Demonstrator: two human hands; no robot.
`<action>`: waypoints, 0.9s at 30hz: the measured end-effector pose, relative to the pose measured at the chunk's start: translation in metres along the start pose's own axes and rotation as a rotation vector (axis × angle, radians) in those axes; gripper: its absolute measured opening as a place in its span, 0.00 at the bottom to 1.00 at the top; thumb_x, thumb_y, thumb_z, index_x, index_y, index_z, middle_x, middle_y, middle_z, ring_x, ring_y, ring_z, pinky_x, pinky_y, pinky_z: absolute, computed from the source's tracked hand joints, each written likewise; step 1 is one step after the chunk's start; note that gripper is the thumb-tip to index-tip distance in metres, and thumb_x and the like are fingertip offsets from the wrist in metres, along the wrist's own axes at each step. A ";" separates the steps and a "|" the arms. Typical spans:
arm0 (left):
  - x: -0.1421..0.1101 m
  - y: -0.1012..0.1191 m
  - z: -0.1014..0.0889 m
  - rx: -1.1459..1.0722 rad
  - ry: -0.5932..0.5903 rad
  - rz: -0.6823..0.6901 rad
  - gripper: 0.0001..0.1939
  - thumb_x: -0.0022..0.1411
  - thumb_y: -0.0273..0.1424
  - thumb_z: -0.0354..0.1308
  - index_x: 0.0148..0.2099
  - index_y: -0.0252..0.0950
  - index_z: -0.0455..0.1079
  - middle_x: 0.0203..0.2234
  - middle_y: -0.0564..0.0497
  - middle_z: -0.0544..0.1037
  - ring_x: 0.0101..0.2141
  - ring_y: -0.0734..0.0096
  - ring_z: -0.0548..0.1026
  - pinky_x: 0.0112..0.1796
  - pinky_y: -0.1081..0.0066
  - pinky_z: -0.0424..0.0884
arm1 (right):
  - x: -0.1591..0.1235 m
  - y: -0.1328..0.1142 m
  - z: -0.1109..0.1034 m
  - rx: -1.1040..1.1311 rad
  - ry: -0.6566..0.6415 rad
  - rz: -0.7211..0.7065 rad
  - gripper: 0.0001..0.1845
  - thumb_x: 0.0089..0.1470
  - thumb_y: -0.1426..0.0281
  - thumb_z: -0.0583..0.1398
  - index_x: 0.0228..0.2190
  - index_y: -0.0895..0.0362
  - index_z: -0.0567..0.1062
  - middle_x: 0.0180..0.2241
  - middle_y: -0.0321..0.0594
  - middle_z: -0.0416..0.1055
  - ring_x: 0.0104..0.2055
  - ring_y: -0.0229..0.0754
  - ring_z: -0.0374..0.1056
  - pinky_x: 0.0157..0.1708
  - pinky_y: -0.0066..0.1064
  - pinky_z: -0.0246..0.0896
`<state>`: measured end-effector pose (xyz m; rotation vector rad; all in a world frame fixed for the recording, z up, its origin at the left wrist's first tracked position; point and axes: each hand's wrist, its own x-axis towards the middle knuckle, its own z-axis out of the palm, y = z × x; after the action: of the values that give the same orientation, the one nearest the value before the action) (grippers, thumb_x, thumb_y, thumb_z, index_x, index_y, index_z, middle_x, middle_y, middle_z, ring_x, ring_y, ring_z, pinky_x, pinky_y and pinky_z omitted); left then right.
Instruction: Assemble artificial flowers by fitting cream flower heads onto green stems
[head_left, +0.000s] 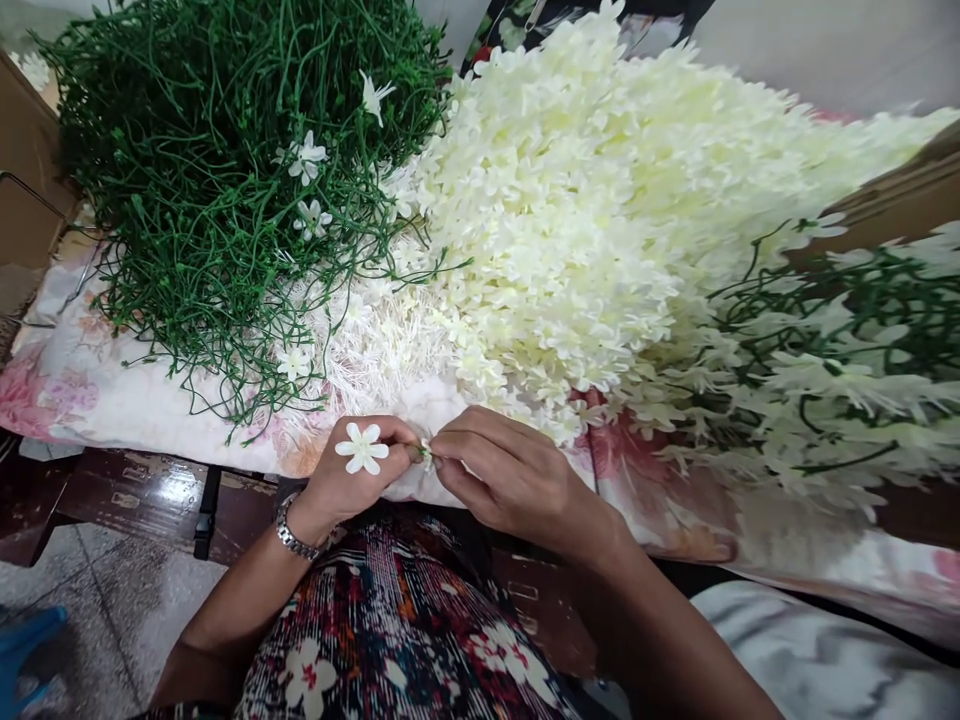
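My left hand (pixel 352 470) is closed around a green stem sprig with a white artificial flower (pixel 362 449) resting on top of the fingers. My right hand (pixel 504 470) pinches a small white flower piece (pixel 426 455) at its fingertips, which meet the left hand's fingertips. Both hands hover just above my lap at the near edge of a floral cloth (pixel 90 390). A big heap of loose cream flower heads (pixel 585 220) lies right behind them. A tangle of bare green plastic stems (pixel 217 180) is piled at the back left.
Finished stems with flowers attached (pixel 825 370) lie at the right. A cardboard box (pixel 22 170) stands at the far left, another (pixel 900 200) at the right. A dark wooden edge (pixel 135 490) and tiled floor (pixel 112 610) show below left. A watch (pixel 294 535) is on my left wrist.
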<state>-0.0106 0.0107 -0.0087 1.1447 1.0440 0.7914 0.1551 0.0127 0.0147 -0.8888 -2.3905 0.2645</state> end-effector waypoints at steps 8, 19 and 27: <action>0.001 0.006 -0.002 0.068 -0.053 0.039 0.05 0.47 0.25 0.50 0.23 0.31 0.66 0.13 0.58 0.60 0.18 0.82 0.56 0.20 0.79 0.55 | -0.001 0.000 0.000 0.036 -0.050 0.015 0.05 0.48 0.80 0.53 0.29 0.61 0.66 0.25 0.40 0.64 0.29 0.35 0.59 0.28 0.27 0.60; 0.000 0.003 0.001 -0.298 -0.076 -0.127 0.05 0.47 0.30 0.54 0.25 0.33 0.64 0.10 0.61 0.58 0.12 0.86 0.52 0.14 0.81 0.47 | -0.006 0.000 -0.002 0.139 0.076 0.125 0.06 0.48 0.78 0.54 0.32 0.61 0.67 0.27 0.40 0.66 0.30 0.34 0.62 0.29 0.27 0.61; 0.000 0.011 0.001 -0.354 -0.081 -0.217 0.01 0.43 0.24 0.53 0.22 0.31 0.64 0.09 0.60 0.58 0.12 0.87 0.51 0.14 0.81 0.43 | -0.002 0.000 -0.006 0.072 0.122 0.026 0.07 0.47 0.78 0.55 0.32 0.60 0.67 0.27 0.40 0.67 0.31 0.35 0.61 0.30 0.29 0.61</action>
<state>-0.0095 0.0126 0.0021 0.7426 0.9000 0.7163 0.1599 0.0108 0.0185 -0.8776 -2.2445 0.2955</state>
